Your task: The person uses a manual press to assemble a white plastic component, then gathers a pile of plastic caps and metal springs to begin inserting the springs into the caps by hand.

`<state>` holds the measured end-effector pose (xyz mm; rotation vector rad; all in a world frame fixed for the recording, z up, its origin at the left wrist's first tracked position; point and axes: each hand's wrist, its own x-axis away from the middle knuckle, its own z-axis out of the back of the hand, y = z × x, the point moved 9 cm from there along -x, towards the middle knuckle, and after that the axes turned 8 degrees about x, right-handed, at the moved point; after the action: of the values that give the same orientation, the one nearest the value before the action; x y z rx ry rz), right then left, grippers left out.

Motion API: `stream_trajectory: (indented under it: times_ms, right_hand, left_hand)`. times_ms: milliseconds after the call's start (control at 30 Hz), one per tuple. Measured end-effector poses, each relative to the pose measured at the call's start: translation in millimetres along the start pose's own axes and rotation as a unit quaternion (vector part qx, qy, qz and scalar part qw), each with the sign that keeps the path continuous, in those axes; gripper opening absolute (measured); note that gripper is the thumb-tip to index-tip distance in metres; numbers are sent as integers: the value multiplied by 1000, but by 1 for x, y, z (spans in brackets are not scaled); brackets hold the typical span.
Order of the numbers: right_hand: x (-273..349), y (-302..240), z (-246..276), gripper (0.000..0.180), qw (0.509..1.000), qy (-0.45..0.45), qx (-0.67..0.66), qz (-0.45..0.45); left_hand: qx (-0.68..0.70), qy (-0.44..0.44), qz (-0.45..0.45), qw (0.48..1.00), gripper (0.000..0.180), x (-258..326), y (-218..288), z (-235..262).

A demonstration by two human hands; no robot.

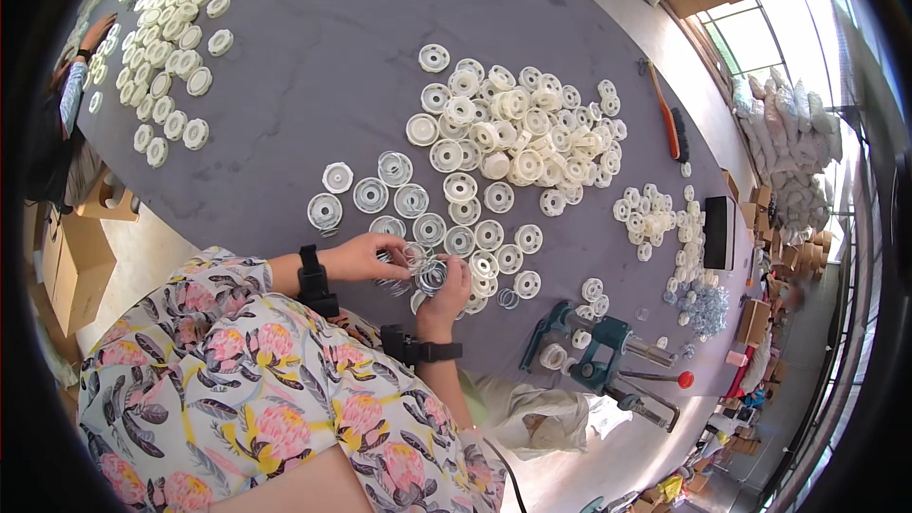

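Close together at the near edge of the grey table, both my hands are closed on thin wire rings. My left hand (366,257) pinches some loose wire rings (414,256) at its fingertips. My right hand (446,300) grips a small bundle of dark wire rings (432,273); whether they are separate rings or coils I cannot tell. Just beyond my fingers lie round white plastic wheels (429,229), some with wire rings on them. More wire rings (508,298) lie to the right of my right hand.
A big heap of white wheels (532,138) covers the middle. A green hand press (603,351) with a red-knobbed lever stands at the near right. Further right are a brush (676,133), a black tray (719,233) and clear small parts (705,309). Another person's hand (98,30) works far left.
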<state>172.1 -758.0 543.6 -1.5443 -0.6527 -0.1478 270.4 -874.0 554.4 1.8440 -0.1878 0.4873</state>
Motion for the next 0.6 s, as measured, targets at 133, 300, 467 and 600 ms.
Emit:
stream_trajectory:
  times_ms: [133,300,467,600]
  right_hand:
    - [6,-18,-4,13,990,-93,90,49]
    - [8,-16,4,9,982,-164,87,32]
    - [-2,-17,35,9,975,-147,155,67]
    - [-12,-25,61,12,995,-93,13,15]
  left_hand:
    - [47,16,-2,999,42,2,8,-3]
    - [103,20,50,993,46,-3,-3,-11]
    - [-25,-9,5,1000,42,-18,15,-29]
    - [-65,-58,14,996,45,-36,1,-41]
